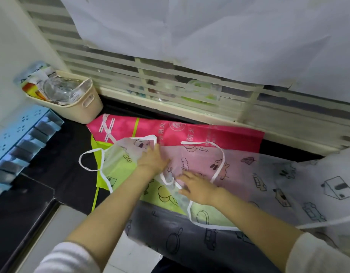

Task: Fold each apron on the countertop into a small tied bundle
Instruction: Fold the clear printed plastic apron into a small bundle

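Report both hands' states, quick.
Left hand: open, pressing flat on the translucent cartoon-print plastic apron.
Right hand: open, resting flat on it.

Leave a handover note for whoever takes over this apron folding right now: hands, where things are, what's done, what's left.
Left hand: open, pressing flat on the translucent apron near its bib.
Right hand: open, flat on the same apron beside a white strap.
Layout: translucent apron lies spread over the pink and green apron on the dark countertop.
Done: no bundle visible.
Left: fold and tie both aprons.
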Demonstrator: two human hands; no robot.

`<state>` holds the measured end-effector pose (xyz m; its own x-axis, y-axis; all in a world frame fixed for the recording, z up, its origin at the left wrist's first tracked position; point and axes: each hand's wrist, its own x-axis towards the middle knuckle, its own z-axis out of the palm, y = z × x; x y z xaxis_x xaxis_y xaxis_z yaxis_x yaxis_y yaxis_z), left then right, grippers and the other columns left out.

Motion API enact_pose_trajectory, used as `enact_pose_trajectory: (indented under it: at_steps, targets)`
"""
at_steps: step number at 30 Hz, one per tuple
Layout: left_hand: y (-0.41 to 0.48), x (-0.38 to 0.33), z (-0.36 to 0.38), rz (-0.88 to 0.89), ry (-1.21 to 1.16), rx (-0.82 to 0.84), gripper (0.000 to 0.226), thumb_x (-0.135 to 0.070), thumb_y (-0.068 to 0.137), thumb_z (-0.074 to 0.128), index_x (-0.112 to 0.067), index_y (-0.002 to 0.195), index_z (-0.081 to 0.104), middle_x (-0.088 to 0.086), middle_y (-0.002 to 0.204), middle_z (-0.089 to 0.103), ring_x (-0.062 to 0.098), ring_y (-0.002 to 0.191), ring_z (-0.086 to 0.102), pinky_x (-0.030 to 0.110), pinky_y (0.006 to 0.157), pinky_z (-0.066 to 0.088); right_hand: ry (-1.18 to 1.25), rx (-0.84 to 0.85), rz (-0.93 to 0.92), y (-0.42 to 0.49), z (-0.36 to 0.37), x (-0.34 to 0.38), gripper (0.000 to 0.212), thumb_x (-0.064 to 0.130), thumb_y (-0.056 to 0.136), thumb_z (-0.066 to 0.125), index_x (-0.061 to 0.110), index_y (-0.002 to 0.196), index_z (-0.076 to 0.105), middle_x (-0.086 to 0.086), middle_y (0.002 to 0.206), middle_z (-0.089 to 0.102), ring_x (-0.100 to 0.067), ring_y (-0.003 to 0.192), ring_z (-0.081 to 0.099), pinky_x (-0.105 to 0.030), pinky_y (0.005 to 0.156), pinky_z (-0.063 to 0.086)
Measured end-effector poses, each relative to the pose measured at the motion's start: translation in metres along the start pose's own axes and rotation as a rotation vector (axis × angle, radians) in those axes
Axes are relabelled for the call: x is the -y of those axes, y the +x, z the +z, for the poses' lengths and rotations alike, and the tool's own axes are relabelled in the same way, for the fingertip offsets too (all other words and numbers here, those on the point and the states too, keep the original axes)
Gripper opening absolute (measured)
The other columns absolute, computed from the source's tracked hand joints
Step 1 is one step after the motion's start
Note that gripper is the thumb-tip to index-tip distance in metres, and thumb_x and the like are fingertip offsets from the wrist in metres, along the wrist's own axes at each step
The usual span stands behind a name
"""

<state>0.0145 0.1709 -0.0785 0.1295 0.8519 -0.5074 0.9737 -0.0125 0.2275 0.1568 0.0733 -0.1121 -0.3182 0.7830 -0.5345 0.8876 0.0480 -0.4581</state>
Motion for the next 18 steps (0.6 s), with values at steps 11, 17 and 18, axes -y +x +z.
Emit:
enact_pose_trajectory:
  at_steps: [11,17,18]
  targets:
    - [0.01,0.041,0.046,-0.032,-0.053,-0.076,0.039,0.004,0.088,0.044,0.001,0.126,0.036,0.02,0.127,0.045,0.034,0.116,0.044,0.037,0.092,0.041,-0.048,-0.252,0.067,0.014,-0.021,-0.009,0.037,0.003,0.094,0.044,0.008,0.13,0.039,-0.009,0.126,0.044,-0.027,0.085,0.057,-0.038,0.068,0.047]
    - [0.008,0.046,0.052,0.085,0.06,-0.013,0.039,0.005,0.088,0.044,0.002,0.127,0.04,0.02,0.126,0.049,0.032,0.118,0.047,0.033,0.094,0.041,-0.096,-0.328,0.009,0.036,-0.053,0.007,0.051,0.006,0.099,0.036,0.009,0.147,0.022,-0.007,0.153,0.021,-0.029,0.128,0.043,-0.034,0.095,0.037]
    - [0.007,0.049,0.053,0.115,0.023,-0.013,0.036,0.006,0.087,0.045,0.002,0.123,0.047,0.019,0.121,0.054,0.033,0.114,0.051,0.034,0.093,0.042,-0.09,-0.289,0.045,0.04,-0.055,0.007,0.05,0.013,0.101,0.035,0.009,0.148,0.02,-0.007,0.154,0.019,-0.032,0.131,0.04,-0.038,0.099,0.036]
